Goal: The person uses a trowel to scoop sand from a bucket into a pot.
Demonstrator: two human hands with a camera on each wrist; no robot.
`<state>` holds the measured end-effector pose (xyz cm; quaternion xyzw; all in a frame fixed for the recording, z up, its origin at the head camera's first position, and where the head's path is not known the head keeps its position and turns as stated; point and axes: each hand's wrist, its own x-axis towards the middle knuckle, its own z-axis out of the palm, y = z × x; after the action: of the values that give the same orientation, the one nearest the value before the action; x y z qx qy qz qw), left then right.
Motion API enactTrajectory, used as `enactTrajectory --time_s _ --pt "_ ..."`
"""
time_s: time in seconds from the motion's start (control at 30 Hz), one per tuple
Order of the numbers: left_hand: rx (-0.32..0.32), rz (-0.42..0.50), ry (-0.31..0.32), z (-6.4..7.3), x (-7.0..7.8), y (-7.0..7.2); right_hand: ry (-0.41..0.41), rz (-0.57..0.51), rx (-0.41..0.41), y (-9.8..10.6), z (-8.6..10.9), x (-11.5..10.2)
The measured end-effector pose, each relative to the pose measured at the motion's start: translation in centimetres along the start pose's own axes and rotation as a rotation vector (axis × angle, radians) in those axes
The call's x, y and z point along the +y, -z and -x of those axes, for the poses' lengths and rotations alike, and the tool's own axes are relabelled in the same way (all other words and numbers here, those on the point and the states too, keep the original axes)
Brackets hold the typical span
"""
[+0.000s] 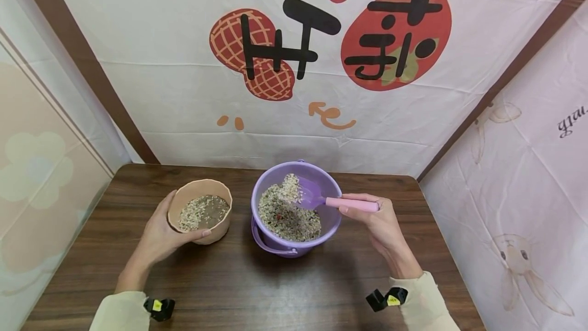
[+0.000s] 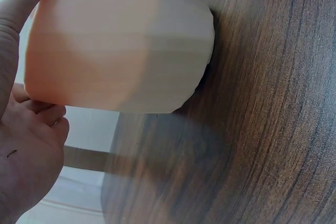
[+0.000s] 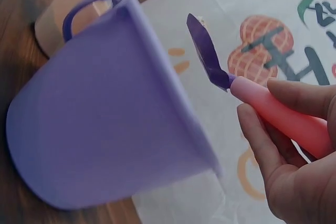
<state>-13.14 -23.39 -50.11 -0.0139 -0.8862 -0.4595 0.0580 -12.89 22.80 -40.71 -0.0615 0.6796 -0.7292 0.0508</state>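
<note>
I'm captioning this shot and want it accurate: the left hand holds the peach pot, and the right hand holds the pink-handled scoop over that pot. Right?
Not quite: the head view shows the pink-handled scoop over the purple bucket. The left hand does hold the peach pot, and the right hand the scoop.

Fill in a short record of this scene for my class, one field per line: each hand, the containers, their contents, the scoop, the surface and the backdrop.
Left hand: grips the tan pot
Right hand: holds the scoop by its pink handle
Scoop: purple blade over the bucket, bearing pale bits
Bucket: purple, its handle lowered on the person's side
Bucket contents: mixed grainy material
Pot contents: pale bits over a grey-brown layer
Surface: dark wood-grain table
Backdrop: white printed sheet, peanut picture included
</note>
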Motion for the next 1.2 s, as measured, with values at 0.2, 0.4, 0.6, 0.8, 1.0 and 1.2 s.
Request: enactTrajectory --time_s 0.2,0.4,0.6,0.8,1.0,1.2 --pt "-0.004 0.013 0.005 0.0 -0.2 0.0 0.0 -0.008 0.002 -2.1 -0.5 -1.0" --pt "-0.012 0.014 0.019 0.0 -0.2 0.0 0.016 -0.009 0.006 -4.1 -1.2 -1.6" --pt "-0.009 0.01 0.021 -0.1 -0.1 0.1 0.009 -0.029 -0.016 -6.5 -2.1 -1.8" --pt "-0.011 0.013 0.022 0.0 -0.1 0.1 0.005 -0.024 -0.054 -8.9 -2.9 -1.6" --pt "-0.019 0.015 0.032 0.0 0.0 0.2 0.003 -0.049 -0.087 -11.2 -3.9 -1.2" --pt "-0.028 0.005 0.044 0.0 0.1 0.2 -0.011 -0.01 -0.113 -12.9 -5.0 -0.9"
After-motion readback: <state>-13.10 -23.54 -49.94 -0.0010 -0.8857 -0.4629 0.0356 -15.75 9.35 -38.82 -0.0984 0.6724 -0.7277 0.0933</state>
